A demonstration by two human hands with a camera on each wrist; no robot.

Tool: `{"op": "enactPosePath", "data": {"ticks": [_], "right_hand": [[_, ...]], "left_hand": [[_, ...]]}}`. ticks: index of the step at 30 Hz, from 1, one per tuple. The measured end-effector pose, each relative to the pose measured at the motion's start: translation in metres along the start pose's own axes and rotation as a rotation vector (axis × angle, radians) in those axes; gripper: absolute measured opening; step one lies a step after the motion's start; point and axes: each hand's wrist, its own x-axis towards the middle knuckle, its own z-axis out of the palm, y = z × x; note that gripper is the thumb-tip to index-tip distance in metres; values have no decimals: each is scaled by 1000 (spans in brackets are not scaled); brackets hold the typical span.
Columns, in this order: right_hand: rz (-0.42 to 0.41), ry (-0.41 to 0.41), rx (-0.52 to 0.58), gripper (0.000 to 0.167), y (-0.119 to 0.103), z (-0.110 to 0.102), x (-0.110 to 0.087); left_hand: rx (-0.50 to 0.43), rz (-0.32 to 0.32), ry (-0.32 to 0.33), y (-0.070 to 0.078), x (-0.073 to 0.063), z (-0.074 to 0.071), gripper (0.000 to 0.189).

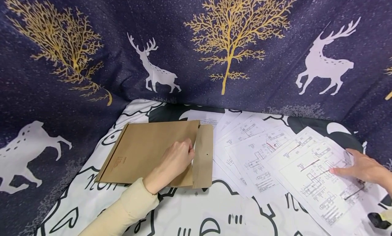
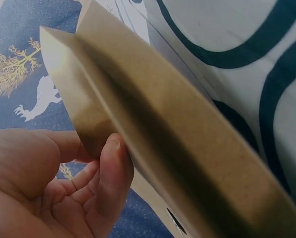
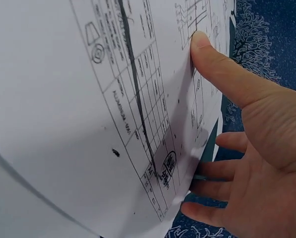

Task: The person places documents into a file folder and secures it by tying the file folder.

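Navy hanging fills everything from 10 to 2 o'clock, gold trees and white deer all over it, and below is a white cloth with chunky black cartoon lines. Progress-wise I'd call it partway, just my read: the brown folder has its flap turned out and its mouth propped open, but the papers are fanned out on the cloth, so getting those sheets and the folder sorted is what's left. Can't tell if anything's inside; there's only a sliver of white at the mouth. Left hand is pinching the folder's edge between thumb and finger. Right hand, way out around 4 o'clock, has the outermost sheets gripped, thumb on top and fingers tucked under the edge. Looks-wise, the folder sits at 8 o'clock, flat plain cardboard-brown, tiny reddish print by its 7 o'clock corner and a little dark spot on the flap. Papers start at its 3 o'clock side, overlapping, covered in line drawings and small text, one with a red pen stroke.
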Motion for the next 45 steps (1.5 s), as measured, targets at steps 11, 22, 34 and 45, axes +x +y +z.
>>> {"op": "enactPosePath", "data": {"ticks": [11, 22, 34, 45], "right_hand": [[-3, 94, -28, 127, -4, 2, -3], [49, 134, -78, 127, -5, 2, -5], [50, 218, -119, 130, -13, 1, -7], [37, 165, -111, 124, -9, 4, -6]], "left_hand": [[7, 10, 6, 0, 2, -1, 19], [19, -1, 5, 0, 3, -2, 17], [16, -14, -2, -1, 2, -2, 16], [23, -2, 4, -2, 3, -1, 16]]}}
